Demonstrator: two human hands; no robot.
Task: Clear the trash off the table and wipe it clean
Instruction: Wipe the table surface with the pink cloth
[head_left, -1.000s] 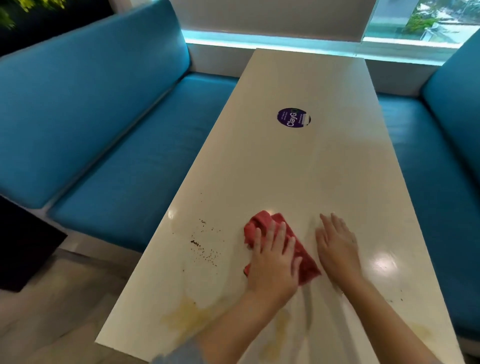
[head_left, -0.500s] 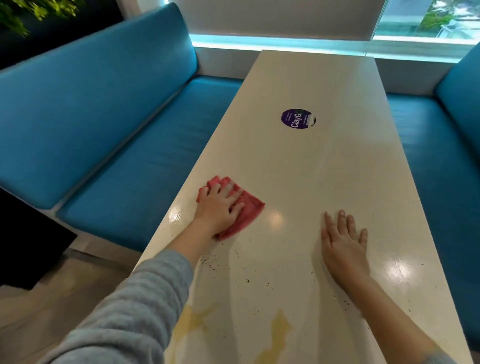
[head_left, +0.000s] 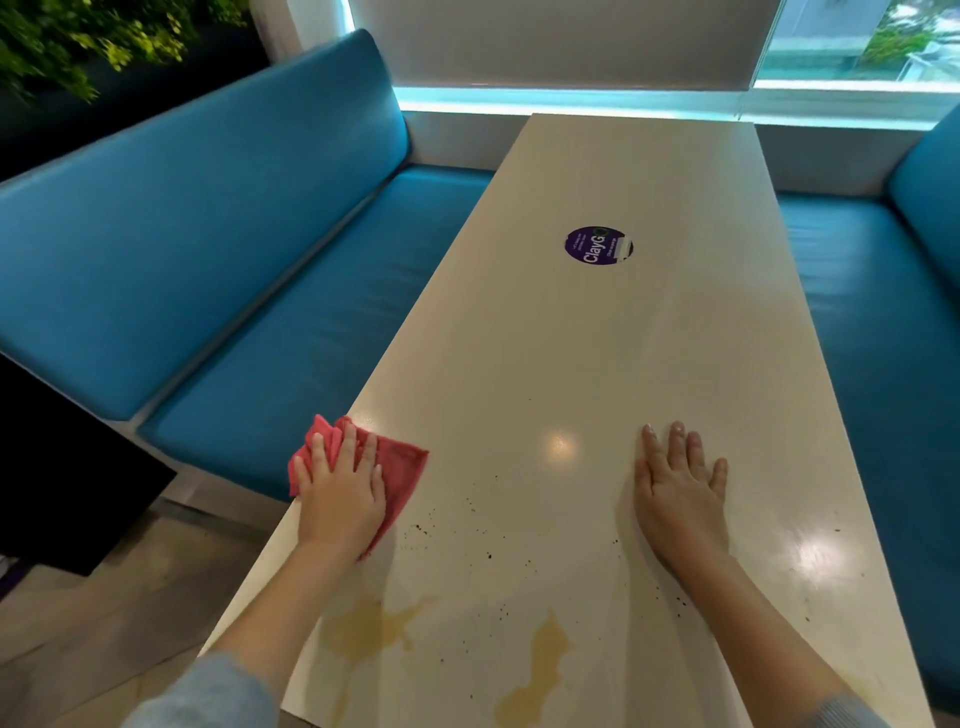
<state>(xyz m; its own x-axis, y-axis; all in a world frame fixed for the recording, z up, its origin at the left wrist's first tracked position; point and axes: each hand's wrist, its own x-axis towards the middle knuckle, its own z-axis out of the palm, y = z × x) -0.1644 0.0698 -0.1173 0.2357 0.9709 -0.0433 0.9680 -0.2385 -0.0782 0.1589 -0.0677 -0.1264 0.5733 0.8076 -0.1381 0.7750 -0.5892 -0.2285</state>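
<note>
Blue bench ran along the left. Red cloth lay at the near-left edge of the table, with the left hand pressed flat on it, fingers slightly spread. Wiping step, I'd judge. Next move likely calls for dragging the cloth right and nearer, over the yellow stains and dark specks. Purple sticker sat farther up, mid-table. Right hand lay flat on bare tabletop, fingers straight, holding nothing. It sat in the cloth's path and would need lifting.
</note>
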